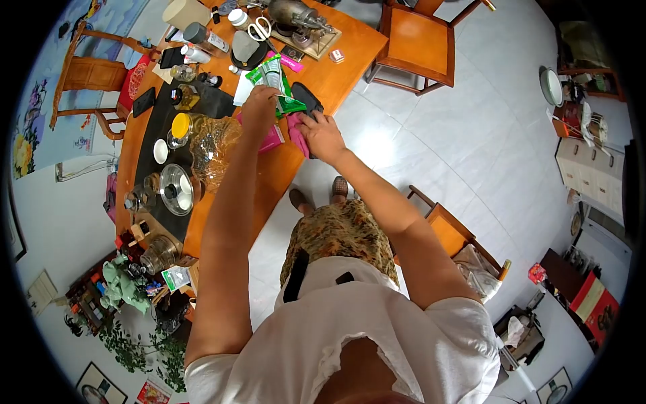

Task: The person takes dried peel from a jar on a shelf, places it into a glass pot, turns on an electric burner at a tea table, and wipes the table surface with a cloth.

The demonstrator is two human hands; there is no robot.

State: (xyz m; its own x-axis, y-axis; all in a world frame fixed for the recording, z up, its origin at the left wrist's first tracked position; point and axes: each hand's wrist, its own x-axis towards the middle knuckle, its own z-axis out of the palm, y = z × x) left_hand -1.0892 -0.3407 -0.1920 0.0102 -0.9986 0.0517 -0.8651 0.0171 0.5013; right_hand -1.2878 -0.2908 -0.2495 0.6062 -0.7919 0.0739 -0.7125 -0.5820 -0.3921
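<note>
At the near edge of the wooden table, my left hand (260, 108) is closed with its fingers at the edge of a green and white plastic packet (291, 104). My right hand (324, 138) rests to the right of it, fingers bent over a crumpled pink cloth (297, 133). Beside those fingers lies a flat dark pouch (308, 99), partly covered. A pink box (272, 139) sits between my two hands, partly behind my left wrist. Part of the packet is hidden by my left hand.
Left of my left arm are a crinkled clear plastic bag (212, 149), a yellow-lidded jar (182, 126) and a glass-lidded pot (176, 189). White scissors (259, 29) and a metal machine (296, 17) stand farther back. Wooden chairs (417, 44) (449, 232) stand on the right.
</note>
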